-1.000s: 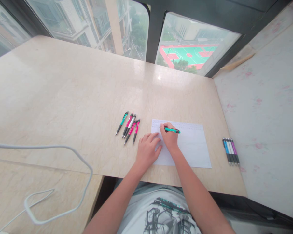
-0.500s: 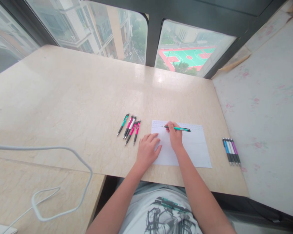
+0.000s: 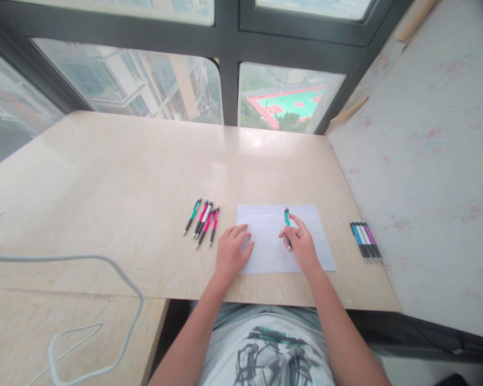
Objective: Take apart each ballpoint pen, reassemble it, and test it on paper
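Note:
A white sheet of paper (image 3: 265,257) lies on the desk in front of me, with faint lines of writing along its top edge. My left hand (image 3: 232,249) rests flat with fingers spread over the sheet's left edge. Above the right half of the paper, my right hand (image 3: 301,241) grips a green and black pen (image 3: 287,217) between thumb and fingers. The pen stands nearly upright in view, its clip end away from me and its tip toward me. Left of the paper lies a loose group of pens (image 3: 203,221) in green, pink and white with black grips.
A tidy row of blue, white and purple pens (image 3: 365,241) lies at the right, near the papered wall (image 3: 434,177). A white cable (image 3: 134,300) loops over the desk's left side. Dark-framed windows (image 3: 229,96) rise behind the desk (image 3: 145,177).
My right hand has moved right and toward me, turning the pen from lying sideways to pointing its tip at me. My left hand stays on the paper. The camera view has tilted up.

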{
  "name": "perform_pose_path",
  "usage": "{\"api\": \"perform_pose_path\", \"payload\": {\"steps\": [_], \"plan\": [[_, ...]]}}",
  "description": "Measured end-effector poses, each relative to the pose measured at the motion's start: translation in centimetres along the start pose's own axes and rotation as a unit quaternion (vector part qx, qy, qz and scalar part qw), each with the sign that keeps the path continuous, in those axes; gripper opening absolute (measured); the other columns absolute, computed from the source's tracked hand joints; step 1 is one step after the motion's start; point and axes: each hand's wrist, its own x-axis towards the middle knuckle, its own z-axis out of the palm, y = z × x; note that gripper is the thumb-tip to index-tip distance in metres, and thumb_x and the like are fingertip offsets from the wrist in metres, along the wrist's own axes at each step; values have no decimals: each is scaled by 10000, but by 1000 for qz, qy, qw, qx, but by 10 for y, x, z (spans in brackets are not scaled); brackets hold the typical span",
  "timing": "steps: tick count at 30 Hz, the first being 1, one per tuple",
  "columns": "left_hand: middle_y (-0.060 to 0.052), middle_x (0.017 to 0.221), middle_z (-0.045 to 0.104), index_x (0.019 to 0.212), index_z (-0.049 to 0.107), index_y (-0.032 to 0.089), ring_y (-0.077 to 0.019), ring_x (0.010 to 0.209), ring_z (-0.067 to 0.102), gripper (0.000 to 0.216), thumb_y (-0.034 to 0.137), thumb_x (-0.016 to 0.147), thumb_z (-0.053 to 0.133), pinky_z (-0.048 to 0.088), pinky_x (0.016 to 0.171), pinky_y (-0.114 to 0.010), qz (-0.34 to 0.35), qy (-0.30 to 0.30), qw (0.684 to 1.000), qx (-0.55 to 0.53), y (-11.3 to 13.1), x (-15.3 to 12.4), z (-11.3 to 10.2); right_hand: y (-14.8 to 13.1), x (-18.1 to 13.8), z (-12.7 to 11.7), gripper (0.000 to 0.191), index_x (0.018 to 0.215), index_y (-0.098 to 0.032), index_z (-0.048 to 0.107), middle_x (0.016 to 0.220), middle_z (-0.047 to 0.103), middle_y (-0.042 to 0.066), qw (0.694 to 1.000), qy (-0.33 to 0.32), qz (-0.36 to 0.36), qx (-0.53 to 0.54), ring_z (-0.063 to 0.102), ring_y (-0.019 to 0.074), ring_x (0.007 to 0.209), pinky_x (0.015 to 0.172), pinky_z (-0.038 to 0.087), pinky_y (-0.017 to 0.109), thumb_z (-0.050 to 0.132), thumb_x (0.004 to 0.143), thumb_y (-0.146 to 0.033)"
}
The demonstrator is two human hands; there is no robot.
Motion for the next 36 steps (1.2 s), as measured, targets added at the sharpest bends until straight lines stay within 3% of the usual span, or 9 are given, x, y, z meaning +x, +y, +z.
{"api": "perform_pose_path", "payload": {"steps": [5, 10, 13, 18, 36], "plan": [[-51, 1254, 648, 973, 650, 248, -281, 1151, 543, 124, 249, 858, 606, 448, 962, -468, 17, 6, 1000, 11, -1, 1, -1, 0, -14, -6, 337, 988, -220, 537, 877, 712, 32, 998, -13, -3, 64, 557, 117, 614, 557, 418, 244, 644, 839, -502], [-49, 1242, 654, 973, 651, 245, -278, 1133, 557, 126, 241, 863, 589, 449, 967, -465, 23, 10, 1000, 19, -3, 2, 0, -3, -23, -8, 257, 900, -229, 625, 961, 651, 3, 985, -45, 16, 163, 578, 127, 813, 754, 485, 272, 751, 766, -408], [-49, 1232, 658, 965, 651, 245, -274, 1132, 562, 129, 222, 860, 580, 453, 968, -461, 25, 12, 999, 17, -3, 3, 0, -8, -28, -10, 316, 997, -257, 631, 894, 612, -21, 976, -49, 31, 212, 586, 126, 784, 732, 508, 282, 780, 736, -357], [-54, 1216, 664, 958, 653, 241, -260, 1124, 570, 130, 209, 862, 572, 453, 982, -448, 35, 16, 999, 16, -2, 4, -1, -16, -38, -13, 644, 1295, -333, 472, 899, 624, -30, 969, -43, 31, 240, 633, 145, 727, 695, 552, 333, 775, 727, -321], [-59, 1203, 669, 955, 655, 238, -257, 1108, 578, 134, 198, 866, 563, 458, 984, -447, 43, 20, 999, 13, -4, 5, 0, -16, -49, -21, 734, 1378, -351, 382, 857, 615, -48, 979, 1, -10, 205, 652, 154, 735, 735, 578, 381, 753, 746, -318]]}}
